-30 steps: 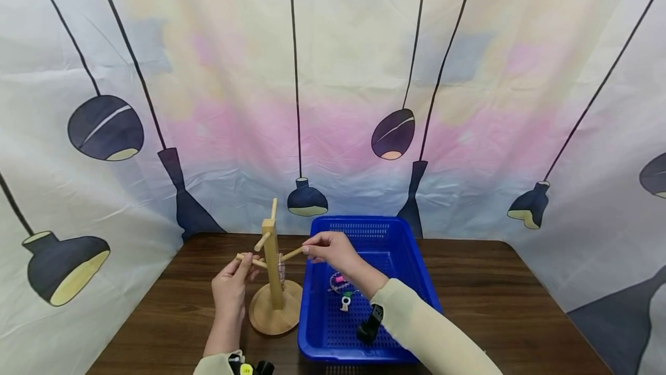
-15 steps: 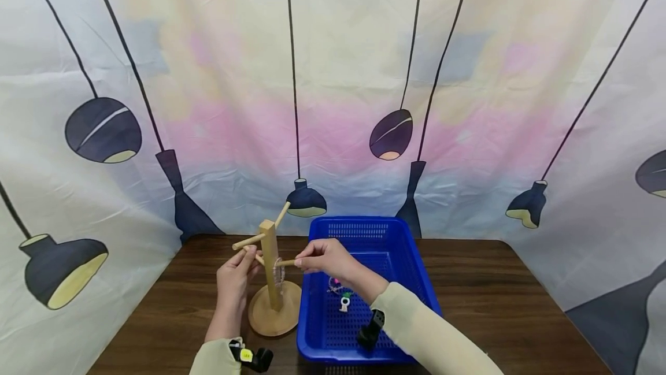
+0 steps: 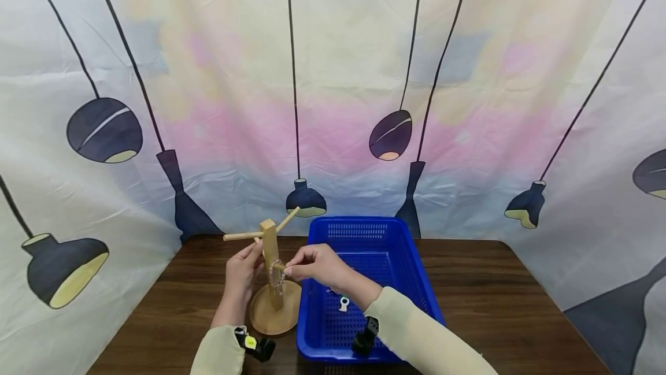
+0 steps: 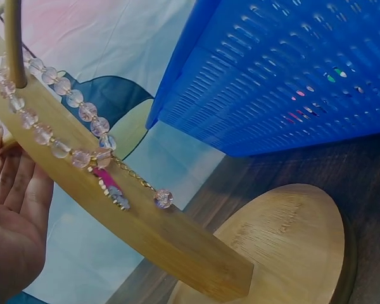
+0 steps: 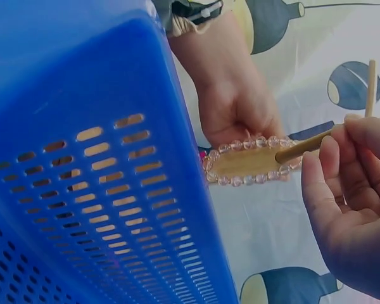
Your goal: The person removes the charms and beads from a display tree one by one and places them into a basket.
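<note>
A wooden jewelry stand (image 3: 270,242) with a square post, dowel pegs and a round base (image 3: 273,320) stands on the table. My right hand (image 3: 319,265) pinches the end of a lower peg (image 5: 304,147) between thumb and fingers. On that peg hangs a bracelet (image 4: 88,112) of clear pink beads, with a short chain and a pink charm, resting along the post. My left hand (image 3: 241,274) holds the peg on the opposite side of the post, its fingertips partly hidden by the post in the left wrist view. Two upper pegs point left and back right.
A blue perforated plastic basket (image 3: 303,329) stands close to the right of the stand, under my right forearm. A small white trinket (image 3: 344,304) lies in it. The brown wooden table (image 3: 494,300) extends to the right, with a patterned curtain (image 3: 338,74) behind.
The stand has turned: its upper front peg has swung left and the back peg right. The right-hand peg now points more toward me. Both hands have moved closer together, still on their pegs.
</note>
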Demonstrator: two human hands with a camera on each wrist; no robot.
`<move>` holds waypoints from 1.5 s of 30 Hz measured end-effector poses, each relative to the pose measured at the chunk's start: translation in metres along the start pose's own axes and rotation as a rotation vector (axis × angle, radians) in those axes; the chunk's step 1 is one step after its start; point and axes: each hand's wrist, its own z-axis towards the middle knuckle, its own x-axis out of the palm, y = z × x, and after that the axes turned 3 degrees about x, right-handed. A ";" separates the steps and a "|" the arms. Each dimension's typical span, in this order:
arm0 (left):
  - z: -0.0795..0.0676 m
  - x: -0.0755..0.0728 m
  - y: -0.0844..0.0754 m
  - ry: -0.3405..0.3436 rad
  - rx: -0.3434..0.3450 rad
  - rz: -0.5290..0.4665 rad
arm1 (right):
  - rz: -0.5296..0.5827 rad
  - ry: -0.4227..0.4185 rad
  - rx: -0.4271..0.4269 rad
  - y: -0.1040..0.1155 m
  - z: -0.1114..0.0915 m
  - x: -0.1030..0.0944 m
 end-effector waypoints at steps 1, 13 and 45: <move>0.001 0.000 0.001 0.007 -0.003 -0.002 | -0.005 0.005 -0.004 0.000 0.000 0.001; 0.010 0.010 0.005 0.074 -0.055 0.061 | 0.017 0.035 -0.004 0.006 0.001 0.015; -0.035 -0.003 -0.063 0.039 0.265 0.206 | 0.049 -0.034 0.034 0.010 -0.003 0.023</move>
